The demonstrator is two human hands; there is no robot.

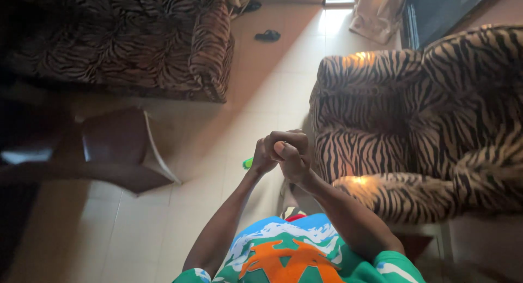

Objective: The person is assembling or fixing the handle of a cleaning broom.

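My left hand (263, 156) and my right hand (291, 152) are pressed together in front of me, above the tiled floor. The right hand's fingers are curled shut over the left. A small green thing (248, 163) pokes out just left of my left hand; the hands hide most of it, and I cannot tell which hand holds it. Both forearms reach forward from my bright green, blue and orange shirt (289, 253).
A tiger-striped armchair (425, 130) stands close on the right. A matching striped sofa (141, 37) fills the upper left. A dark brown plastic chair (117, 146) sits to the left. A dark slipper (267, 36) lies on the pale tiles (272, 86) far ahead.
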